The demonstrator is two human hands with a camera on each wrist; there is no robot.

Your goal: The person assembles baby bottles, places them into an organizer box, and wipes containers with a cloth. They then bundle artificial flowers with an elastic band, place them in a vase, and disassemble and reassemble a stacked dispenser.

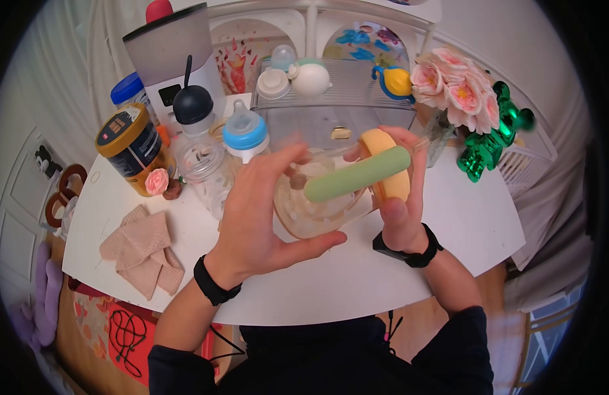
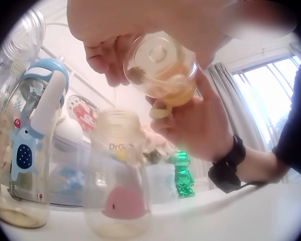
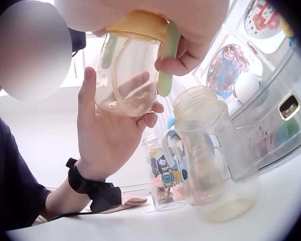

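Tilted over the white table is a clear baby bottle (image 1: 357, 175) with a yellow collar, green handles and a straw inside. My right hand (image 1: 405, 197) grips it by the collar, and in the right wrist view its fingers curl near a green handle (image 3: 168, 63). Near the bottle's base is my left hand (image 1: 255, 214), thumb and fingers spread apart and relaxed; the fingertips overlap the base in the right wrist view. An uncapped clear bottle (image 2: 118, 170) with a pink print stands below the hands.
Left of the hands stand a bottle with a blue collar (image 1: 245, 135), a clear jar (image 1: 202, 161) and a dark tub (image 1: 133, 145). A beige cloth (image 1: 146, 247) lies front left. Behind are a grey drying box (image 1: 317, 118), pink flowers (image 1: 459, 92) and a green shiny figure (image 1: 485, 148).
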